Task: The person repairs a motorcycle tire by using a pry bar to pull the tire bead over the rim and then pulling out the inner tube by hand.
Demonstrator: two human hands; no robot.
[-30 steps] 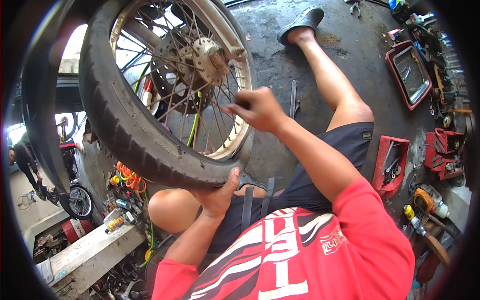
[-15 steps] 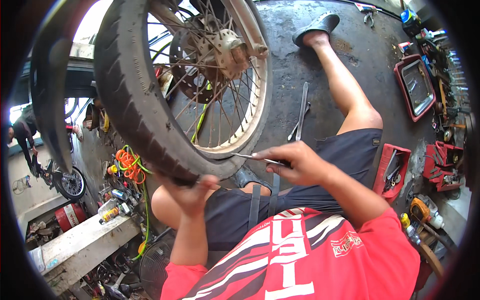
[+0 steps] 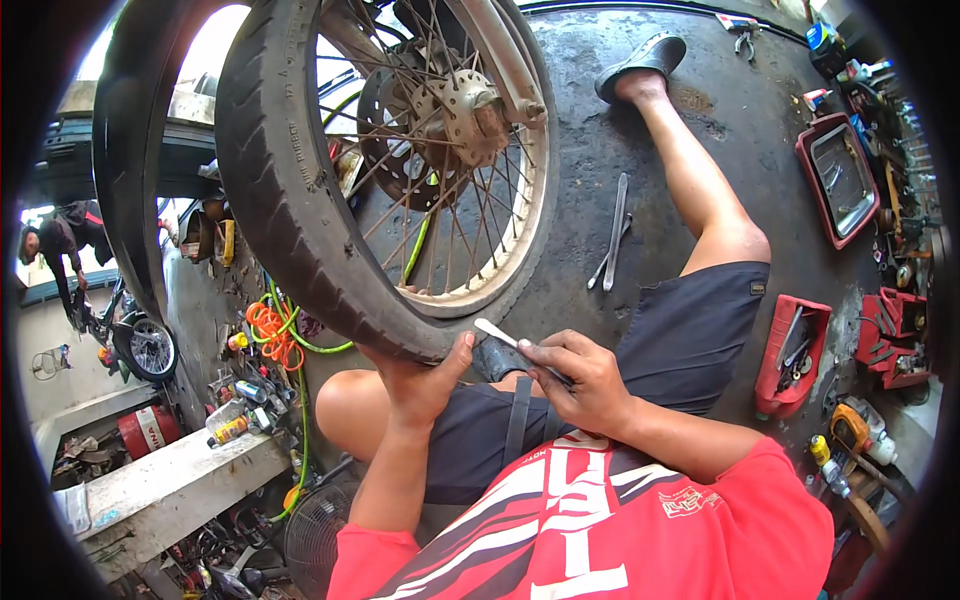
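Observation:
A spoked motorcycle wheel with a worn tyre and a pale rim stands upright before me. My left hand is closed on the tyre's lower part, thumb up at its near side. Just right of it, my right hand grips a metal tyre lever, whose rounded end points up-left beside the bottom of the tyre, near my left thumb. More long levers lie on the dark floor beyond my hands, beside my outstretched leg.
Red tool trays, a red-rimmed parts dish and scattered tools line the right. At left are coiled hoses, a concrete ledge with bottles, a fan, and another person beside a motorcycle.
My right hand has come down from the spokes with a lever in it, which has since drawn back slightly from the rim. My left hand still holds the tyre.

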